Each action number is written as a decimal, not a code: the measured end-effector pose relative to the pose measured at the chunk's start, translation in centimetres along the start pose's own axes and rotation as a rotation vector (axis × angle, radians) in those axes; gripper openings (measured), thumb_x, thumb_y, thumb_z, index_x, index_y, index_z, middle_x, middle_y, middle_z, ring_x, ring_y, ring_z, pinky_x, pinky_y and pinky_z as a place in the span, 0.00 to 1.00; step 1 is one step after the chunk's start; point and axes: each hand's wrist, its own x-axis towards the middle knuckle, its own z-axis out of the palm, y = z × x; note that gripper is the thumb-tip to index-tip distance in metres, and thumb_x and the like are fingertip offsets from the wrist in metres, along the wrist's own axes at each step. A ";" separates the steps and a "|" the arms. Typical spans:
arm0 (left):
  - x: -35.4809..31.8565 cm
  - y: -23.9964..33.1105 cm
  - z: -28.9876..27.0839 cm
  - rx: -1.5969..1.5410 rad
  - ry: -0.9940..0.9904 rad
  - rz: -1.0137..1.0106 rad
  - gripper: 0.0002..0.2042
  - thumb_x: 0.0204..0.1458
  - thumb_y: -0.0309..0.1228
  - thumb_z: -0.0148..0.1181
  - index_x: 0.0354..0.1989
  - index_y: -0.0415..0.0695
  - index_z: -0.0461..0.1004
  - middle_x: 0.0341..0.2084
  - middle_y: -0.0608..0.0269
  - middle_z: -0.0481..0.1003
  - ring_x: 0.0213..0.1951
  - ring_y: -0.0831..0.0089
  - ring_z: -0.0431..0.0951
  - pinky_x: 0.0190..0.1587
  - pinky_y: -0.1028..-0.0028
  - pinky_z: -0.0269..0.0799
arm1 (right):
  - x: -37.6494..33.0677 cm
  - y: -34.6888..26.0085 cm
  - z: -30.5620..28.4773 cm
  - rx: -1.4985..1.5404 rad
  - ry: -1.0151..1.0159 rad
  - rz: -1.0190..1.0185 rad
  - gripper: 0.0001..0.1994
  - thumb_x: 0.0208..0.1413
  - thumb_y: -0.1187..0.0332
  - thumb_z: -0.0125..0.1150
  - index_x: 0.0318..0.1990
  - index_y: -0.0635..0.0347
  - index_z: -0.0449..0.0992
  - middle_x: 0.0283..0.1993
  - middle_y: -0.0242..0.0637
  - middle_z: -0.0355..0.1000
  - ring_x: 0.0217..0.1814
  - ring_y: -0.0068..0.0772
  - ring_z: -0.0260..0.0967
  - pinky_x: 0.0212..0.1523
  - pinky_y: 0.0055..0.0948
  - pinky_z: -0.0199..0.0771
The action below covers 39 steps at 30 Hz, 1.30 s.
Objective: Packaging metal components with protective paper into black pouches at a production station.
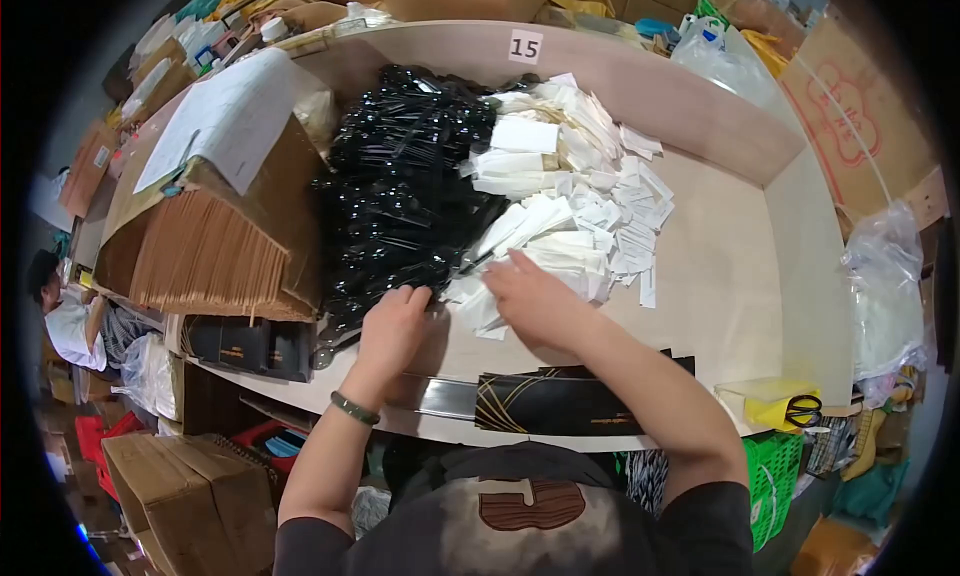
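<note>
At the near edge of a heap of glossy black plastic spoons, my left hand is closed with its fingers curled down. Whatever it may hold is hidden beneath it. My right hand lies over the near part of a pile of white paper packets, its fingers partly spread. A thin dark piece lies by those fingertips, where the black and white heaps meet. Below my right forearm, black sleeves with gold lines overlap along the table's front edge.
A low wall rims the table. At left stands an open cardboard box packed with thin brown pieces, papers on top. Black sleeves lie below it. Scissors rest in a yellow holder at right. Another person is at far left.
</note>
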 end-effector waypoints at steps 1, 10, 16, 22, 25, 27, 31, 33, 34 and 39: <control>0.7 -0.2 0.1 0.023 -0.021 0.004 0.15 0.46 0.30 0.66 0.43 0.45 0.74 0.34 0.59 0.76 0.40 0.56 0.78 0.40 0.61 0.76 | 0.6 0.6 -0.7 0.012 -0.030 0.018 0.11 0.45 0.71 0.59 0.36 0.63 0.82 0.57 0.42 0.70 0.67 0.42 0.61 0.69 0.46 0.59; -5.3 -1.3 -4.9 -0.385 0.185 -0.268 0.06 0.53 0.30 0.63 0.33 0.41 0.75 0.27 0.55 0.75 0.32 0.55 0.77 0.35 0.62 0.72 | -1.6 -10.4 -0.4 0.749 0.410 0.584 0.06 0.51 0.70 0.67 0.35 0.62 0.80 0.41 0.41 0.73 0.45 0.45 0.73 0.46 0.38 0.74; -10.2 -3.2 -4.1 -0.760 0.179 -0.482 0.07 0.55 0.28 0.64 0.37 0.38 0.78 0.30 0.62 0.78 0.31 0.73 0.76 0.36 0.76 0.72 | 0.5 -15.7 1.3 0.608 0.136 0.452 0.07 0.55 0.66 0.66 0.37 0.60 0.82 0.48 0.43 0.71 0.51 0.44 0.68 0.50 0.35 0.70; -14.3 -4.5 -4.4 -1.052 0.232 -0.599 0.06 0.55 0.26 0.67 0.37 0.38 0.80 0.30 0.72 0.77 0.33 0.85 0.72 0.40 0.81 0.69 | 1.8 -14.6 1.8 0.837 0.071 0.606 0.11 0.49 0.69 0.68 0.40 0.61 0.79 0.55 0.48 0.69 0.56 0.54 0.65 0.58 0.45 0.65; -13.8 -3.9 -3.8 -1.104 0.229 -0.497 0.05 0.55 0.27 0.67 0.34 0.38 0.80 0.29 0.72 0.76 0.34 0.83 0.73 0.40 0.79 0.69 | 2.4 -16.2 2.5 0.500 0.217 0.554 0.20 0.46 0.70 0.71 0.47 0.60 0.74 0.57 0.51 0.67 0.59 0.56 0.64 0.59 0.47 0.65; -13.3 -3.5 -4.4 -0.865 0.219 -0.360 0.03 0.52 0.26 0.68 0.31 0.41 0.80 0.26 0.64 0.77 0.32 0.73 0.77 0.39 0.74 0.71 | 0.7 -16.0 0.5 0.488 0.268 0.574 0.22 0.45 0.70 0.71 0.49 0.59 0.73 0.59 0.52 0.67 0.60 0.55 0.65 0.59 0.47 0.66; -11.5 -1.0 -2.9 -0.335 0.018 0.074 0.07 0.42 0.27 0.70 0.29 0.46 0.79 0.33 0.60 0.75 0.41 0.58 0.75 0.46 0.60 0.70 | -0.3 -15.1 -9.0 0.666 0.428 0.367 0.10 0.46 0.76 0.66 0.38 0.59 0.79 0.37 0.41 0.78 0.40 0.49 0.75 0.42 0.39 0.74; -10.8 -0.4 -3.0 -0.212 0.165 0.143 0.11 0.37 0.28 0.71 0.31 0.47 0.77 0.37 0.59 0.75 0.44 0.57 0.75 0.48 0.59 0.69 | 4.3 -14.2 -19.2 0.714 -0.298 -0.033 0.07 0.46 0.72 0.64 0.35 0.56 0.80 0.39 0.37 0.79 0.38 0.42 0.77 0.42 0.33 0.76; -10.0 -1.3 -4.0 -0.136 0.256 0.126 0.13 0.34 0.27 0.72 0.30 0.48 0.77 0.36 0.60 0.76 0.42 0.58 0.77 0.46 0.59 0.70 | 1.8 -15.6 -18.4 0.924 0.464 -0.091 0.08 0.51 0.70 0.61 0.37 0.56 0.82 0.44 0.35 0.81 0.40 0.35 0.79 0.45 0.27 0.77; -4.3 -11.7 -16.0 0.287 0.494 -0.336 0.09 0.55 0.32 0.63 0.42 0.43 0.79 0.38 0.55 0.79 0.40 0.56 0.80 0.40 0.63 0.77 | -3.9 -17.5 -21.4 0.792 0.526 -0.133 0.31 0.57 0.55 0.65 0.66 0.55 0.65 0.70 0.49 0.63 0.70 0.48 0.62 0.69 0.51 0.59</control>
